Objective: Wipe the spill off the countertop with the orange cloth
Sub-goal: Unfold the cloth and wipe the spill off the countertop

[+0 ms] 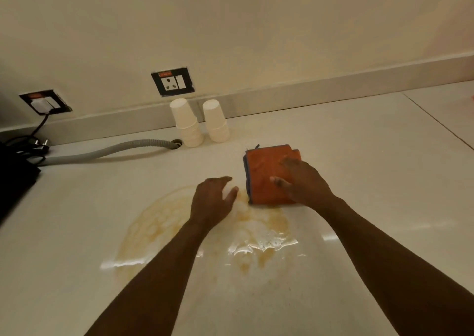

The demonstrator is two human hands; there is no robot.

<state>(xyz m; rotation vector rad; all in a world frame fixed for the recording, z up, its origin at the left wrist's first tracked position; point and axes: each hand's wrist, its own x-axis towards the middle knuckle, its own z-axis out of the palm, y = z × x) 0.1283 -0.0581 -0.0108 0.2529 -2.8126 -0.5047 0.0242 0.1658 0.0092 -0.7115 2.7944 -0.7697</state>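
A folded orange cloth with a dark blue edge lies flat on the pale countertop, just beyond the spill. My right hand rests flat on the cloth's right half, fingers spread over it. A wide yellowish-brown spill spreads over the counter below the cloth, with wet glare at its near edge. My left hand hovers over the spill's top edge, left of the cloth, fingers apart and holding nothing.
Two stacks of upturned white paper cups stand by the back wall. A grey corrugated hose runs to a counter hole. A dark appliance and black cables sit at the left. Two wall sockets.
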